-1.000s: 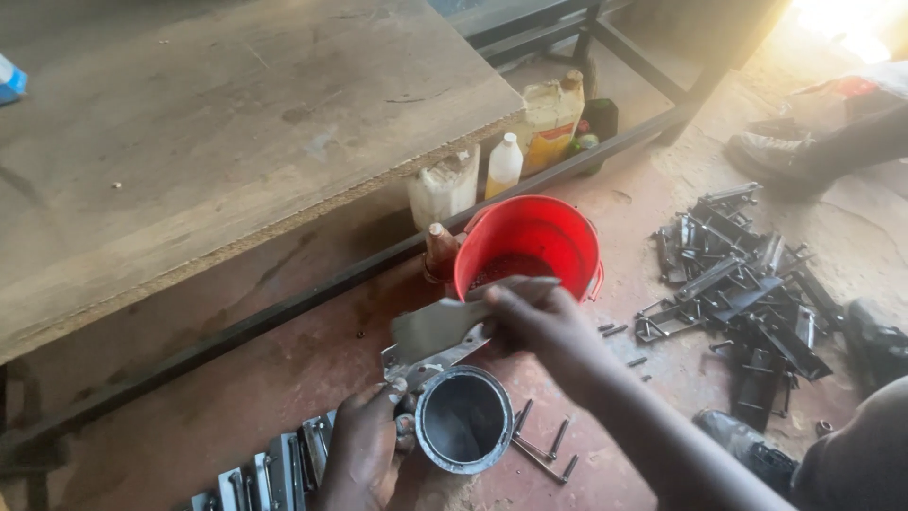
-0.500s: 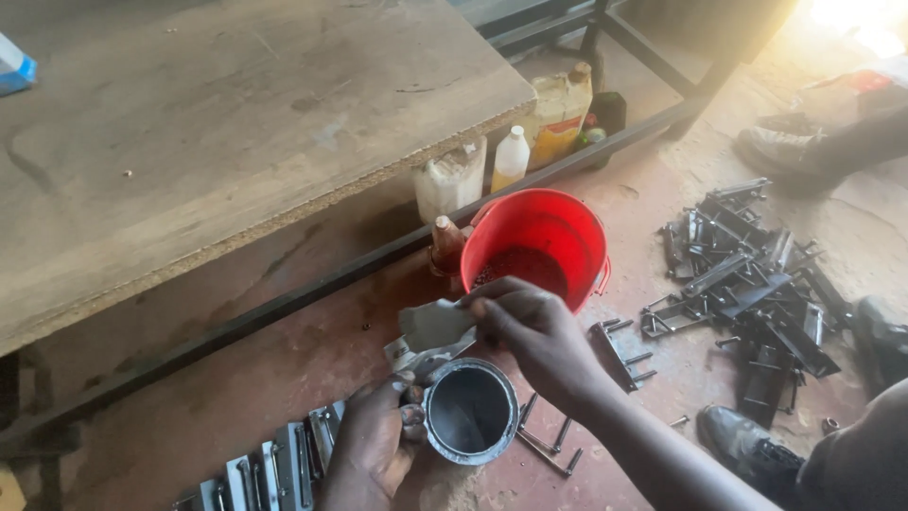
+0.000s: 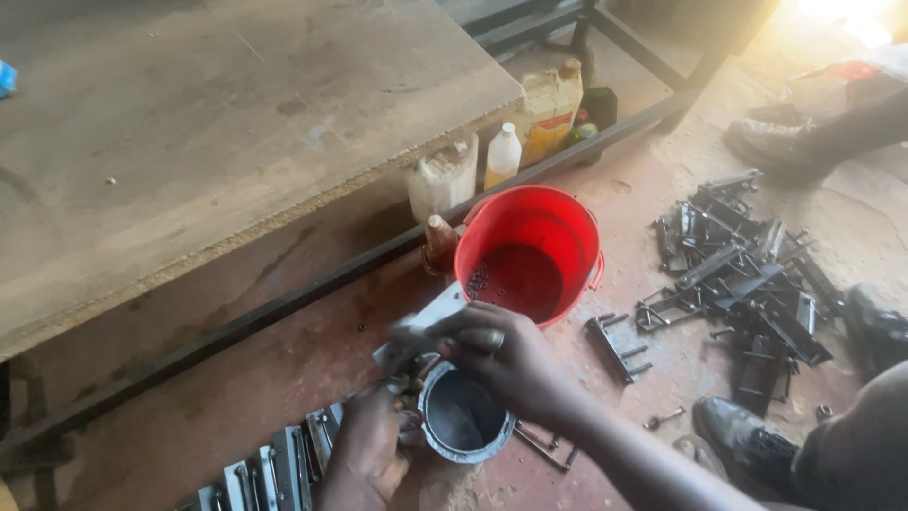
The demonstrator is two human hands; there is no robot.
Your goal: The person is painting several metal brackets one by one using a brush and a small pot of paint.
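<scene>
The scene was a workshop floor of reddish, dusty concrete (image 3: pixel 284 378), with a worn wooden workbench (image 3: pixel 208 123) filling the upper left of the head view. Under the bench's dark metal frame stood plastic bottles and jugs (image 3: pixel 504 156).

At the bottom centre, the left hand (image 3: pixel 374 449) was clenched around the side of a short grey metal can (image 3: pixel 461 416), which stood open-mouthed on the floor. The right hand (image 3: pixel 511 364) reached in from about 4 o'clock and hovered over the can's rim, its fingers pinched on a flat pale metal strip (image 3: pixel 430 317) that stuck out toward 10 o'clock; the strip was blurred, so its exact shape could not be told.

Just beyond the can, at about 1 o'clock from it, sat a red plastic bucket (image 3: pixel 534 237) with small dark bits in its bottom. Well apart at 3 o'clock lay a heap of dark metal brackets (image 3: pixel 738 274). A row of bright metal pieces (image 3: pixel 274 468) lay at 9 o'clock from the left hand. Loose bolts (image 3: pixel 619 345) were scattered between bucket and heap, and a shoe (image 3: pixel 738 431) showed at lower right.
</scene>
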